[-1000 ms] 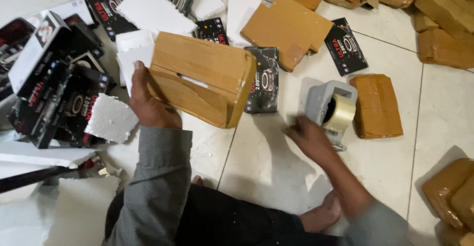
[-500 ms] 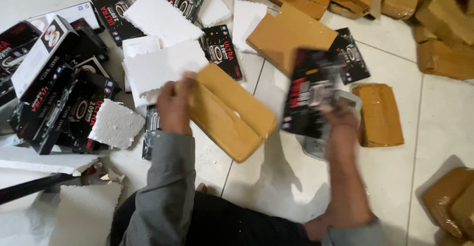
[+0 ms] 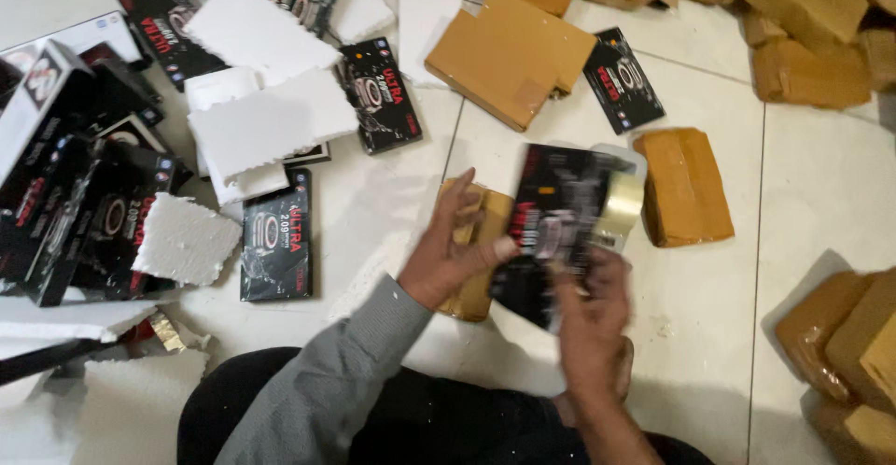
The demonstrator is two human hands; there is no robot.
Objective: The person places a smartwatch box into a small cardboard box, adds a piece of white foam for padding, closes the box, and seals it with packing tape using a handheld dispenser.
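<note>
Since the frame half a second earlier, the black printed box (image 3: 560, 227) has been brought from the right toward the middle, and the brown cardboard sleeve (image 3: 476, 241) has been lowered from its tilted, raised position to a spot near the floor in front of the knees. The black printed box is now held upright and blurred by motion, gripped from below by the right hand (image 3: 590, 320), whose fingers are closed around its lower edge. The left hand (image 3: 448, 250) is laid against the brown cardboard sleeve, with its fingers spread and its fingertips touching the left side of the black printed box; whether this grip is closed on the sleeve cannot be told. Just behind the box, a roll of clear tape (image 3: 623, 205) in a dispenser is seen on the tiled floor (image 3: 803, 194), and just beside it, to the right, a wrapped brown parcel (image 3: 684, 188) is lying. Farther back, a flat brown carton (image 3: 509, 54) is resting on the floor. To the left, white foam slabs (image 3: 271, 124) and more black boxes (image 3: 277, 246) are scattered, well apart from the hands.
</note>
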